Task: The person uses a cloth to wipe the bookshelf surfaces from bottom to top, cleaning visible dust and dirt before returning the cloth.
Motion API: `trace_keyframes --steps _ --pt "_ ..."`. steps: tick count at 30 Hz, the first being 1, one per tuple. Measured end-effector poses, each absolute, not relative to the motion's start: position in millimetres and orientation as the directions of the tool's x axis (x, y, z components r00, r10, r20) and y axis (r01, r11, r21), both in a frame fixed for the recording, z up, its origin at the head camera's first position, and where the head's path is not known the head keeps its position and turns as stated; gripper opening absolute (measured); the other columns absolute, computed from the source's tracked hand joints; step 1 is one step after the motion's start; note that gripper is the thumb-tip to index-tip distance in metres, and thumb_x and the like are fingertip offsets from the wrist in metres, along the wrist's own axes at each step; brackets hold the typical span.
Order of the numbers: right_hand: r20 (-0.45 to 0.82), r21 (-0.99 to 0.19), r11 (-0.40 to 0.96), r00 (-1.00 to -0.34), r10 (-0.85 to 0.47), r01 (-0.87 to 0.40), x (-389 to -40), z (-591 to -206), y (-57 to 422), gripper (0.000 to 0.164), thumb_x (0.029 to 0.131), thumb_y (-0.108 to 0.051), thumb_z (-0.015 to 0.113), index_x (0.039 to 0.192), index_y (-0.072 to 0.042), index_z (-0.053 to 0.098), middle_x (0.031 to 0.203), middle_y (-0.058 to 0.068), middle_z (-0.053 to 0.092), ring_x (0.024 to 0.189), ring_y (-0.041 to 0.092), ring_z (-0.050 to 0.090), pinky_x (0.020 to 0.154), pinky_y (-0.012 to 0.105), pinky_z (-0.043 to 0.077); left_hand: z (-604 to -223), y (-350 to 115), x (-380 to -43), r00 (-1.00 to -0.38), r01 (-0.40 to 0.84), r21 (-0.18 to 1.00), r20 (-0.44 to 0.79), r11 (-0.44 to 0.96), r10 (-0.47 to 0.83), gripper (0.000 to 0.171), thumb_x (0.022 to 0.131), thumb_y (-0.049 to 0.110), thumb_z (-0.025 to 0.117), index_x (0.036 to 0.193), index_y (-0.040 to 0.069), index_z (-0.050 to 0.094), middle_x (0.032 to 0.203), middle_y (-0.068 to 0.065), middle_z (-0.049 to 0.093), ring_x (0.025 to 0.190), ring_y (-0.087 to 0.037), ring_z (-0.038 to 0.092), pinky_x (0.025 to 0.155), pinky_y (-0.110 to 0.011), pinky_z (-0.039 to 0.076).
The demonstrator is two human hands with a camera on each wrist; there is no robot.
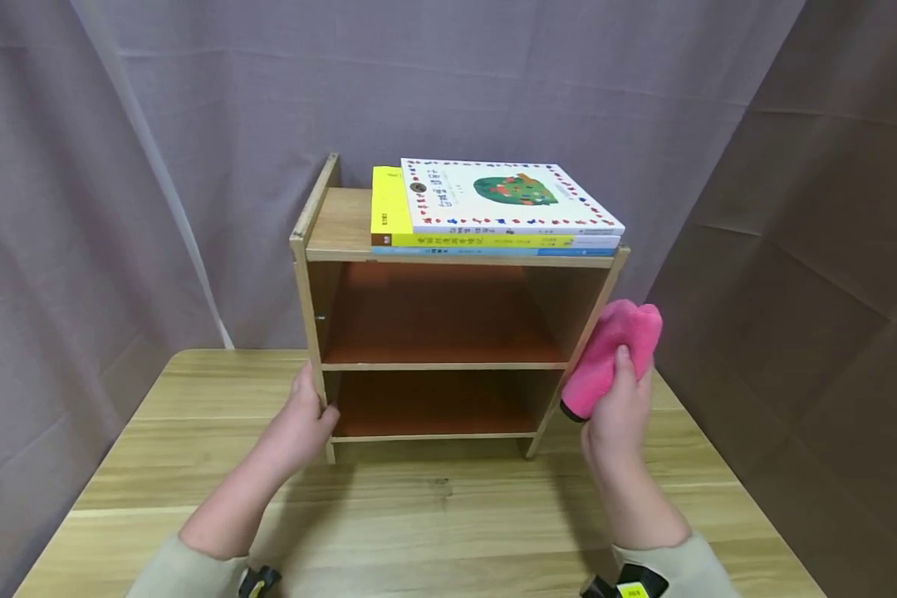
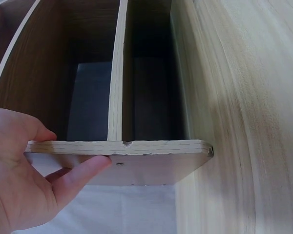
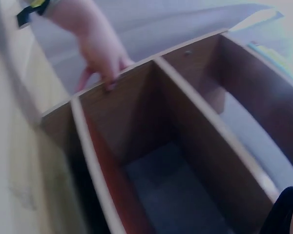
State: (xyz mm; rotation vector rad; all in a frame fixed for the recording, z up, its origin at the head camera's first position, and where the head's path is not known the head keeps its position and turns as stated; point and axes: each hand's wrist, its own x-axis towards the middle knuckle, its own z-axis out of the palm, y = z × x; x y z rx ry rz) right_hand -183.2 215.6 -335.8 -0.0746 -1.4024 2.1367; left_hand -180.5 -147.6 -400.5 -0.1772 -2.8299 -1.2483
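Note:
A small wooden shelf [image 1: 448, 366] with open compartments stands on the table. My left hand [image 1: 299, 428] grips the front edge of its left side panel low down, with thumb and fingers on opposite faces of the board in the left wrist view. On the right, my right hand [image 1: 619, 415] holds a folded pink cloth [image 1: 594, 365] with a dark lower edge, close beside the right side panel. Whether the cloth touches the panel I cannot tell. A dark piece of the cloth's edge [image 3: 283, 214] shows in the corner of the right wrist view.
Several picture books, a white one [image 1: 456, 212] uppermost, lie stacked on top of the shelf. The wooden table [image 1: 433, 531] extends in front and to both sides. A grey curtain [image 1: 269, 100] hangs behind, and a brown one [image 1: 807, 291] on the right.

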Motion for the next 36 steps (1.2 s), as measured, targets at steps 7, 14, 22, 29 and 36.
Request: trace_keyframes --steps 7,14,22,29,36 --pt "0.27 -0.807 -0.325 -0.799 0.538 -0.492 -183 -312 221 0.04 0.106 -0.028 0.044 0.145 -0.022 0.043 0.142 0.003 0.044 0.131 0.02 0.042 0.105 0.031 0.039 -402 -148 -180 -0.991 0.13 0.725 0.108 0.676 0.075 0.084 0.1 0.012 0.047 0.155 0.003 -0.016 0.159 -0.031 -0.002 0.134 -0.051 0.035 0.105 -0.061 0.034" --pt "0.37 -0.782 -0.262 -0.759 0.536 -0.566 -181 -300 212 0.039 0.105 -0.021 0.045 0.144 -0.02 0.044 0.142 0.005 0.046 0.131 0.023 0.042 0.105 0.032 0.04 -400 -150 -179 -0.99 0.139 0.725 0.119 0.674 0.077 0.084 0.099 0.011 0.047 0.155 0.001 -0.016 0.158 -0.033 -0.002 0.139 -0.051 0.025 0.11 -0.06 0.025" --pt "0.489 -0.802 -0.111 -0.753 0.441 -0.586 -185 -289 202 0.047 0.102 -0.014 0.053 0.147 -0.027 0.045 0.143 0.002 0.047 0.132 0.025 0.043 0.106 0.038 0.042 -401 -149 -179 -0.991 0.137 0.739 0.111 0.659 0.081 0.084 0.099 0.01 0.047 0.154 0.001 -0.017 0.158 -0.033 -0.004 0.14 -0.051 0.023 0.111 -0.06 0.023" --pt "0.564 -0.767 -0.047 -0.707 0.428 -0.64 -186 -288 197 0.049 0.103 -0.009 0.049 0.148 -0.025 0.044 0.143 0.0 0.048 0.131 0.029 0.042 0.107 0.04 0.04 -403 -148 -181 -0.993 0.122 0.74 0.091 0.661 0.082 0.084 0.1 0.012 0.046 0.154 0.0 -0.018 0.159 -0.032 -0.006 0.142 -0.049 0.02 0.112 -0.059 0.023" --pt "0.666 -0.698 0.027 -0.634 0.392 -0.716 -164 -268 178 0.055 0.103 -0.005 0.043 0.155 -0.024 0.036 0.148 -0.001 0.044 0.068 0.015 0.05 0.064 0.016 0.044 -403 -146 -181 -0.993 0.119 0.741 0.092 0.661 0.075 0.084 0.1 0.013 0.046 0.154 -0.001 -0.017 0.159 -0.031 -0.006 0.143 -0.048 0.018 0.112 -0.059 0.022"
